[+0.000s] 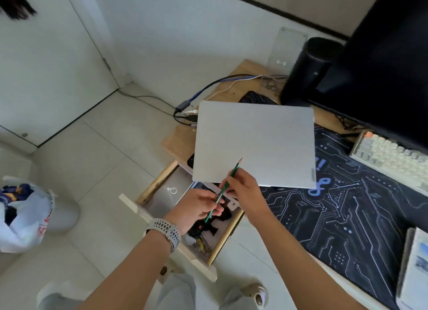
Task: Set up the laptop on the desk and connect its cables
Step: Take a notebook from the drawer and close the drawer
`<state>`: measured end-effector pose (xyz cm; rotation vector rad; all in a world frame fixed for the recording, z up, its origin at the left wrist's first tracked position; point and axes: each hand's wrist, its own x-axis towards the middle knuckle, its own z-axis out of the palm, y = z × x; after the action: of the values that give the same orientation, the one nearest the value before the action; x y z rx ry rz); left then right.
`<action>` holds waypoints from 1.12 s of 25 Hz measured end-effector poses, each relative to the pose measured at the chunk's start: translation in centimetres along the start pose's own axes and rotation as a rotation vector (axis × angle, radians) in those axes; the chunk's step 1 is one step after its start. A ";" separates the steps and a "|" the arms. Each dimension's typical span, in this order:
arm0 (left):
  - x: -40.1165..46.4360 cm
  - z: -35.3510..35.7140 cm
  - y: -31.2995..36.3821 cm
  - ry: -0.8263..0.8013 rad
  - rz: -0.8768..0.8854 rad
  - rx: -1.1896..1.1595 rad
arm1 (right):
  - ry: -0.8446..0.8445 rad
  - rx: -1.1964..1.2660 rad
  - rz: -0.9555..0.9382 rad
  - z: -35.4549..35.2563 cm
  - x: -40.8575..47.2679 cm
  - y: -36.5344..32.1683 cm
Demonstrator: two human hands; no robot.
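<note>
A closed silver laptop (254, 143) lies flat on the desk, its near left corner jutting over an open drawer. A bundle of cables (187, 111) with plugs and an adapter hangs off the desk's left edge, just left of the laptop. A green pencil (223, 190) slants above the drawer, tip pointing up toward the laptop lid. My left hand (196, 207) pinches its lower part and my right hand (243, 189) grips its middle.
The open wooden drawer (222, 240) holds black items and keys. A dark circuit-pattern desk mat (347, 217), a pale keyboard (391, 157), a black monitor (382, 66), a black cylinder speaker (308, 71) and a white box (414, 268) occupy the desk. A bin with a bag (25, 214) stands on the floor.
</note>
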<state>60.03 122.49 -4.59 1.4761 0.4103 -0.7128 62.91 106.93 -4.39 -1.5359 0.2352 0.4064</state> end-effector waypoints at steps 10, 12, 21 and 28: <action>1.6 26.8 1.6 -0.262 0.303 0.428 | 0.379 -0.148 0.066 -24.2 -10.1 0.6; 1.6 32.7 0.7 -0.394 0.296 0.449 | 0.516 -0.069 0.067 -29.4 -13.7 1.5; 1.8 47.3 -6.0 -0.379 0.672 1.511 | 0.955 -0.582 0.512 -46.8 -26.4 10.9; 4.1 48.6 -7.4 -0.411 0.825 1.796 | 0.887 -0.699 0.660 -48.9 -26.6 15.0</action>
<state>49.85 74.44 -8.89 2.6867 -1.5107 -0.5893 37.77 55.28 -9.06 -2.2431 1.4377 0.2974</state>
